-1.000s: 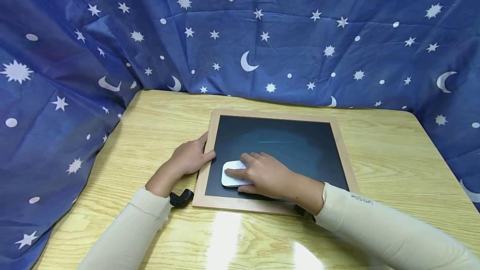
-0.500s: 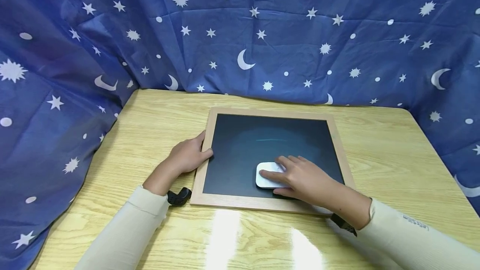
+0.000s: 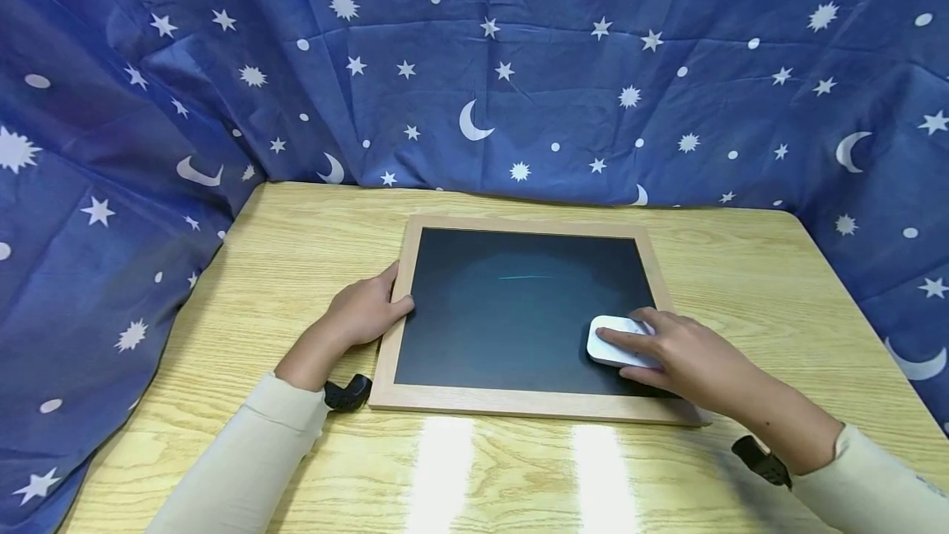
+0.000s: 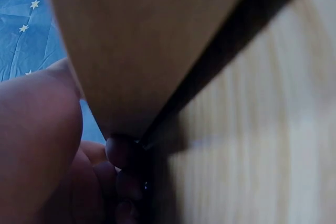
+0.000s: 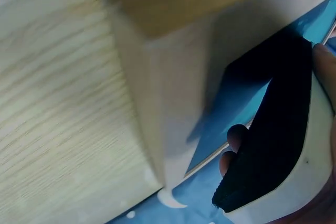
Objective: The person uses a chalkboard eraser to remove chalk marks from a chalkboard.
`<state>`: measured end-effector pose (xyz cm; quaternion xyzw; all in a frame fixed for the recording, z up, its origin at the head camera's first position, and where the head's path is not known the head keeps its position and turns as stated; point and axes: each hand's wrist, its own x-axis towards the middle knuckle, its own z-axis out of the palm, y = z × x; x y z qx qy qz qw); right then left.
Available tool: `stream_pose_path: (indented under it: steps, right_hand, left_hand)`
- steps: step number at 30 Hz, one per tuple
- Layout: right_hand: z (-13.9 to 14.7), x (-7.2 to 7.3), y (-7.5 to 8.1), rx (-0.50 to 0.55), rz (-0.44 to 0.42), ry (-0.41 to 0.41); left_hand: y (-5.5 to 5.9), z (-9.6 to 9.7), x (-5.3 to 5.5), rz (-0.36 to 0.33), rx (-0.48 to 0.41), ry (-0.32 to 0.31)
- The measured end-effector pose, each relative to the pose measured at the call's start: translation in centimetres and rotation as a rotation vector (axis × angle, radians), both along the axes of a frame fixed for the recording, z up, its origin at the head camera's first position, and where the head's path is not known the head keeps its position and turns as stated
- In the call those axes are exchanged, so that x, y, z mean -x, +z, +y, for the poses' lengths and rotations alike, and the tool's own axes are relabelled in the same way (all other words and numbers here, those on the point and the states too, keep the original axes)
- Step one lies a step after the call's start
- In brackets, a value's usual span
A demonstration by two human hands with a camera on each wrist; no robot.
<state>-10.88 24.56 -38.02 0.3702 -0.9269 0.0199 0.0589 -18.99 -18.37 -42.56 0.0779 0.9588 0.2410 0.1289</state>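
A blackboard with a light wooden frame lies on the table. Its left edge is gripped by my left hand, thumb over the frame; in the left wrist view fingertips curl at the frame's underside. My right hand grips a white board eraser over the lower right of the board. The right wrist view shows the eraser's black felt facing the board; whether all of it touches is unclear. A thin blue-green chalk line crosses the upper middle of the board.
The wood-grain table extends around the board, with two bright reflections at its front. A blue curtain with white stars and moons borders the back and sides. Black wrist devices sit at both wrists.
My right hand has swept the eraser from the lower left of the board to its lower right. The left hand keeps its grip on the frame. The chalk line looks somewhat shorter.
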Motion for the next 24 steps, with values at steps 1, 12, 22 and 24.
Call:
stream_pose_path:
  steps: [1,12,22,24]
  right_hand:
    - [0.2,0.1,0.0,-0.003,-0.008,-0.014]
    - [0.9,2.4,0.2,0.000,-0.082,-0.130]
    - [-2.2,6.0,0.3,0.015,-0.115,-0.084]
    - [-3.2,6.7,0.2,0.011,-0.129,-0.077]
  left_hand:
    - [0.0,0.0,0.0,-0.001,0.000,0.000]
    - [0.1,-0.2,0.0,0.003,-0.002,0.005]
    - [-0.2,-0.1,0.1,0.009,0.004,0.006]
    - [-0.2,0.0,0.1,0.012,0.003,0.005]
